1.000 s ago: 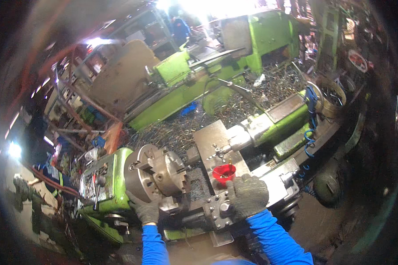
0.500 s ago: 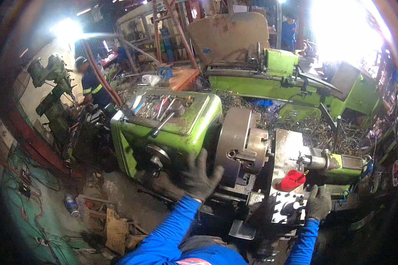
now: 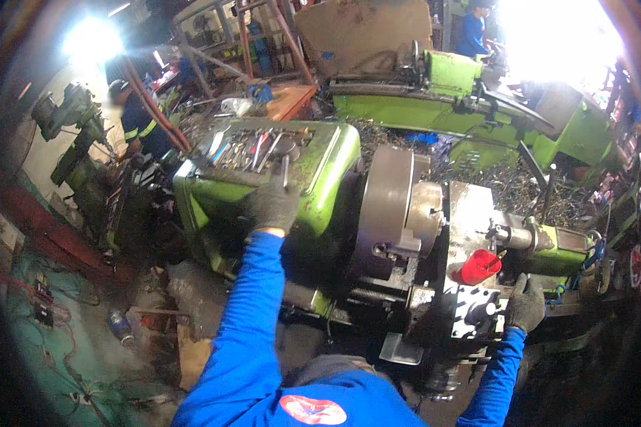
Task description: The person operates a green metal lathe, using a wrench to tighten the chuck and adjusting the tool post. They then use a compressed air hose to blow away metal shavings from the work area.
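My gloved left hand [image 3: 272, 208] is closed round the end of a metal lever [image 3: 285, 172] on the front of the green lathe headstock [image 3: 327, 167]. To its right is the large grey chuck [image 3: 386, 203], with a round metal piece [image 3: 426, 206] at its face. My gloved right hand [image 3: 525, 306] is beside the tool post [image 3: 479, 310], its fingers curled at the end of the post's handle; the grip is partly hidden. A red cup [image 3: 481, 267] with a brush-like stick in it stands just behind the tool post.
Several hand tools [image 3: 253, 149] lie on the headstock top. The green tailstock [image 3: 559, 249] is at the right. Metal shavings [image 3: 491, 181] are heaped behind, before another green lathe [image 3: 406, 110]. One person [image 3: 139, 121] is at the far left, another [image 3: 471, 34] at the back right.
My left hand has moved from beside the chuck, fingers spread, up and left onto the lever, which now stands more upright. The chuck's jaws show at a different angle. My right hand stays by the tool post.
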Tool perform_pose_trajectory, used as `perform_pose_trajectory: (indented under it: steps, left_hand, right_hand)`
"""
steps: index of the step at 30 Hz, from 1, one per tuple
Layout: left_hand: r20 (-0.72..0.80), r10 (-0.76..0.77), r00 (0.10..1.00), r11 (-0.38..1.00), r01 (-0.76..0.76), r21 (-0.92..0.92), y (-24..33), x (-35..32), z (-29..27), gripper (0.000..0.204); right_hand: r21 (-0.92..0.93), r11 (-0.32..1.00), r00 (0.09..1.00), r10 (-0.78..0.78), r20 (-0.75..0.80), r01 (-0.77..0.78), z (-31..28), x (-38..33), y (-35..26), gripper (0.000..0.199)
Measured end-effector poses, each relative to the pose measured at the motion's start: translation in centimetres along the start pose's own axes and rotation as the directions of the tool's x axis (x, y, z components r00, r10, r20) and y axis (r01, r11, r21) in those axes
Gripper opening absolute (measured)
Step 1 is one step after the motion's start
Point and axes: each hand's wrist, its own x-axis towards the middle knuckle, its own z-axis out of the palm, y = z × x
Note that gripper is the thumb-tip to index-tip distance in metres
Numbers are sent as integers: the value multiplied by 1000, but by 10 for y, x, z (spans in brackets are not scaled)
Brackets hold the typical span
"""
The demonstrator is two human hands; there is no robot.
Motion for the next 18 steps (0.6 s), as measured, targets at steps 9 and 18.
perform_pose_trajectory:
  steps: [9, 18]
  left_hand:
    - [-17, 22, 1000, 981, -24, -190, 23, -33, 1, 64]
    - [668, 57, 742, 909, 238, -342, -51, -291, 231, 54]
  right_hand:
    - [1, 999, 983, 48, 175, -49, -5, 13, -4, 44]
    - [-106, 991, 991, 97, 91, -87, 3, 12, -6, 37]
